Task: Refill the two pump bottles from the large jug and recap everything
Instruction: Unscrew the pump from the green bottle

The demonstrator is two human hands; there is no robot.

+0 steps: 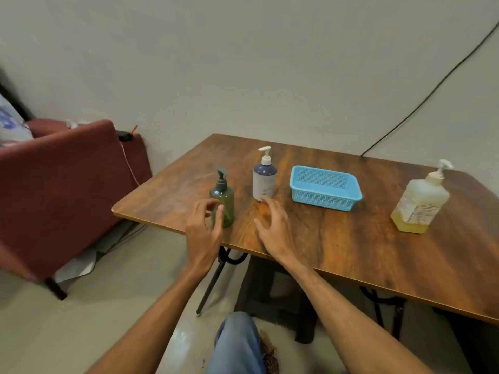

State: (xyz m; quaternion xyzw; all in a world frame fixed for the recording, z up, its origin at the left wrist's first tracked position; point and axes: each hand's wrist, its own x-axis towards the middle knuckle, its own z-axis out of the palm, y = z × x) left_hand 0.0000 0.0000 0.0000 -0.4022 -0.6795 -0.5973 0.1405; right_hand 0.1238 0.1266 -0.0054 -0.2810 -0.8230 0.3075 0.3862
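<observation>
- My left hand (pixel 204 230) hovers left of the blue basket (pixel 325 188), well clear of it, at the near edge of the table (pixel 351 252). The fingers are loosely curved and spread, closing on nothing.
- My right hand (pixel 272 225) hangs over the wood between my left hand and the basket, fingers fanned out and holding nothing.
- The green pump bottle (pixel 222 201) stands upright left of the basket, right behind my left fingers. I can't tell whether they touch it.
- The white pump bottle (pixel 264 182) stands just left of the basket with its pump on, and my right fingertips reach close to its base.
- The large jug (pixel 420 201) sits well right of the basket, its pump on and yellow liquid low inside.
- The risk I see is the green bottle, which is slim and tall, so a clumsy grab could tip it.
- Twisting a pump off without bracing the body could just spin the bottle.
- Pouring from that bulky jug into narrow necks could spill over the table.
</observation>
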